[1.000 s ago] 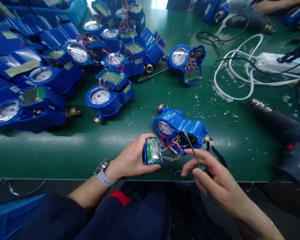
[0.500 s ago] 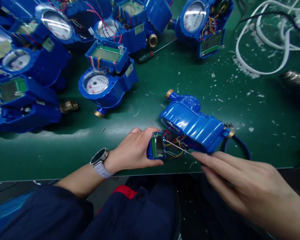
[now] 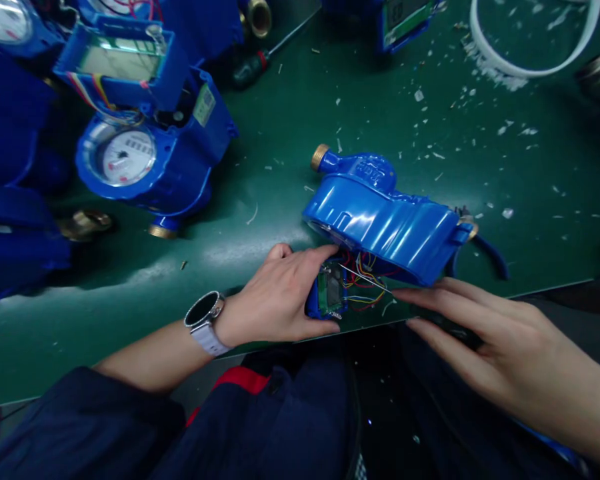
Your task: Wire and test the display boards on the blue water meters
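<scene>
My left hand [image 3: 280, 297] is closed round a small blue display module [image 3: 330, 291] with a green circuit board and a grey screen, near the table's front edge. Thin coloured wires [image 3: 365, 273] run from it under a blue water meter [image 3: 380, 213], which lies tilted with its dial mostly hidden. In my right hand [image 3: 500, 340] is a screwdriver [image 3: 373, 280], its dark handle partly covered by the fingers. The thin shaft points left, and its tip is at the module's upper right edge. Whether the tip touches a screw is too small to tell.
Blue-handled pliers [image 3: 487, 253] lie behind the meter's right end. More blue water meters [image 3: 155, 147] stand at the left. A second screwdriver [image 3: 253, 70] lies at the back, and a white cable [image 3: 535, 70] loops at the far right. White scraps litter the green table [image 3: 270, 193].
My right hand has turned the screwdriver from upright to pointing left, its tip now at the module. The meter has rolled towards me, hiding its dial. The view has moved closer.
</scene>
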Motion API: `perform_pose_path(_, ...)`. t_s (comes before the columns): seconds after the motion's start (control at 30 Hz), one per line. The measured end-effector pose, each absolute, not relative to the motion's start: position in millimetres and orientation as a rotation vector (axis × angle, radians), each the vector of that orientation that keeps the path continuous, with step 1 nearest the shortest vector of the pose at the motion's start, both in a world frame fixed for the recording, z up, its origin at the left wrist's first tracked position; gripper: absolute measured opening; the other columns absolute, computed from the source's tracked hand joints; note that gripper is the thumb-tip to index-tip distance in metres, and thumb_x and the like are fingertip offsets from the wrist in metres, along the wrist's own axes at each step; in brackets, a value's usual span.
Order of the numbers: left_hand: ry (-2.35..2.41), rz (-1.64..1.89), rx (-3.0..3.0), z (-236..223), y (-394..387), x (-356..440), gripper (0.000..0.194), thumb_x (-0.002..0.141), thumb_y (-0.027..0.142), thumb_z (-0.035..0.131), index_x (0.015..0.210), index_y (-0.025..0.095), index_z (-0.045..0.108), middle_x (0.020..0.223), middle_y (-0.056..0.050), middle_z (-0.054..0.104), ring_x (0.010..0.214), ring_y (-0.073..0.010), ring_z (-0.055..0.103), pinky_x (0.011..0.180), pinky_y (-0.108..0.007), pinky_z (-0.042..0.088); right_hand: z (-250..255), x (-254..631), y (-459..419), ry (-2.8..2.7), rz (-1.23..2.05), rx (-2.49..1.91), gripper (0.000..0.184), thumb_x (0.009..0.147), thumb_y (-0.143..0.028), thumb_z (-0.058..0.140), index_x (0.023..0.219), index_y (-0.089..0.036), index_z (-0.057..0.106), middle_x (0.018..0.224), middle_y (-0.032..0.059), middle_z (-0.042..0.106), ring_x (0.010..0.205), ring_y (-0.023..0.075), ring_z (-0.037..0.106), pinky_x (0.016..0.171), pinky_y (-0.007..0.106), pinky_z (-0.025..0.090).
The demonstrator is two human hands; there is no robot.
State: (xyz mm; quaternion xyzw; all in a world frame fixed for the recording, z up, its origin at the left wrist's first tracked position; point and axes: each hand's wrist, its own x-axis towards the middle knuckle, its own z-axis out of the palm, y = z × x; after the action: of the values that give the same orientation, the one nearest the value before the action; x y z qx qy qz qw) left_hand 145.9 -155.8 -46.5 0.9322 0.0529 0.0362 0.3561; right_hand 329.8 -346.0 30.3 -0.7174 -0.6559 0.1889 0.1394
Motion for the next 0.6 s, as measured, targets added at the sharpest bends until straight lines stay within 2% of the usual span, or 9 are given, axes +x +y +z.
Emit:
perform_pose_path(0.1, 0.185, 0.115, 2.409, -48.0, -158.1, 146.2, 0.082, 0.072, 0.06, 0.071, 0.131, 0.014, 0.037, 0.118, -0.015, 0.067, 0.095, -0.0293, 0.066, 0.081, -0.041, 0.037, 27.9, 328.7, -345.6, -1.907, 0.503, -2.07, 0.025, 0.098, -0.018, 0.044, 0.12, -0.019, 0.057, 0.108, 0.0061, 0.069, 0.089, 0.0195, 0.071, 0.069, 0.031, 0.061)
perform_pose_path(0.23, 0.198, 0.142, 2.415, -50.1, -159.7, 146.8, 0.071, 0.073, 0.052, 0.071, 0.126, 0.015, 0.04, 0.109, -0.011, 0.069, 0.09, -0.0267, 0.066, 0.081, -0.039, 0.037, 26.1, 327.0, -348.6, -1.946, 0.432, -2.08, 0.025, 0.098, -0.018, 0.044, 0.118, -0.017, 0.058, 0.101, 0.0062, 0.072, 0.079, 0.0209, 0.072, 0.062, 0.033, 0.06)
perform_pose_path(0.43, 0.188, 0.158, 2.425, -52.8, -160.2, 145.0, 0.073, 0.073, 0.05, 0.072, 0.127, 0.016, 0.037, 0.113, -0.011, 0.067, 0.092, -0.0264, 0.067, 0.082, -0.039, 0.036, 27.6, 324.3, -352.2, -1.968, 0.343, -2.127, 0.028, 0.099, -0.019, 0.041, 0.118, -0.015, 0.061, 0.094, 0.0079, 0.074, 0.066, 0.021, 0.071, 0.052, 0.031, 0.056)
perform_pose_path(0.6, 0.203, 0.137, 2.432, -53.2, -161.1, 145.2, 0.07, 0.073, 0.047, 0.072, 0.127, 0.018, 0.037, 0.117, -0.013, 0.066, 0.095, -0.0277, 0.066, 0.083, -0.04, 0.037, 32.2, 322.5, -350.0, -2.084, 0.27, -2.161, 0.034, 0.098, -0.016, 0.037, 0.117, -0.013, 0.064, 0.093, 0.0109, 0.074, 0.055, 0.0212, 0.068, 0.04, 0.031, 0.048)
